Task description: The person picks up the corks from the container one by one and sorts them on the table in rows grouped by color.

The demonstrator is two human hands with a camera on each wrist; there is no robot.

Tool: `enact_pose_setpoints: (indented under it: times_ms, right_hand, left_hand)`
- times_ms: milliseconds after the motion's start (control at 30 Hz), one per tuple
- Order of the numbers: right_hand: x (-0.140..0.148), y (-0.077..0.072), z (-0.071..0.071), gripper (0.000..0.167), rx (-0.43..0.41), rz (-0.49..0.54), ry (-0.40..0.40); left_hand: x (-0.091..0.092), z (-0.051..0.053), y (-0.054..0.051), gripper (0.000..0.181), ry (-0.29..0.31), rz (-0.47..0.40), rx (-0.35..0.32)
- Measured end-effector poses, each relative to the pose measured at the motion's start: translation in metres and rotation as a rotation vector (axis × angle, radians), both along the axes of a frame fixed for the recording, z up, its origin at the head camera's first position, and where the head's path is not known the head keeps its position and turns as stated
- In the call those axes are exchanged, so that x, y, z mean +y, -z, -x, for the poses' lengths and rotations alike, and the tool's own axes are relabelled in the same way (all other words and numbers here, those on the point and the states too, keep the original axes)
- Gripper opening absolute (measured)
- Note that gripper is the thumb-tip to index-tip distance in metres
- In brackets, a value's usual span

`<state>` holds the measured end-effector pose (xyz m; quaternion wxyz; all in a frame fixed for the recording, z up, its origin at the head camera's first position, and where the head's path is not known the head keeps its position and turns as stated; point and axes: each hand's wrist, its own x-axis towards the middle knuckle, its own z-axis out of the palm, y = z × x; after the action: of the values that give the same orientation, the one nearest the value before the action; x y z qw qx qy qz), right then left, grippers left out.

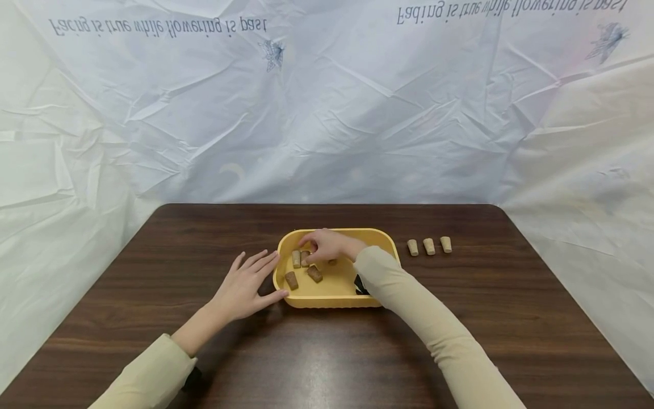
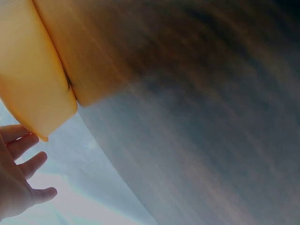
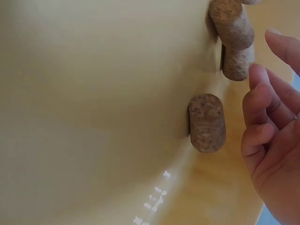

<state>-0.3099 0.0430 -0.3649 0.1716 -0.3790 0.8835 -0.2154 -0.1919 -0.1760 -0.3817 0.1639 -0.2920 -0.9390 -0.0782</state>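
A yellow plastic tray (image 1: 327,302) holds several tapered corks, among them a darker brown cork (image 1: 314,274), another brown one (image 1: 292,280) and a paler cork (image 1: 296,259). My left hand (image 1: 247,287), fingers spread and straight, touches the tray's left end with thumb and fingertips. Inside the tray, my right hand (image 1: 331,245) hovers over the corks with fingers bent and thumb apart. The right wrist view shows its fingertips beside a cork (image 3: 236,63), nothing between thumb and fingers; another cork (image 3: 207,123) lies nearby.
Three pale corks stand in a row on the dark wooden table right of the tray, the middle cork (image 1: 429,246) among them. A black item (image 1: 360,286) shows in the tray beneath the right sleeve. A white printed sheet (image 1: 327,113) hangs behind the table.
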Motion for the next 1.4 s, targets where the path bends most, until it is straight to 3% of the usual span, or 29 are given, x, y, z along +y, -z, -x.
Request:
enact_pose_setpoints:
  times_ms: [400,800,1167,1400]
  right_hand:
    - [-0.014,0.005,-0.001,0.048,0.126,-0.135,0.001]
    - [-0.018,0.007,-0.003,0.047,0.195,-0.184,0.011]
    - [-0.016,0.005,0.001,0.043,0.180,-0.162,-0.013]
    - [-0.004,-0.008,0.004,0.044,0.157,-0.151,-0.025]
  left_hand:
    - [0.000,-0.001,-0.001,0.075,0.004,-0.005,0.003]
    - [0.000,-0.002,-0.002,0.074,0.005,-0.007,0.000]
    - [0.000,-0.002,-0.002,0.073,0.009,-0.007,0.014]
    - [0.000,-0.002,-0.003,0.075,0.001,0.005,0.001]
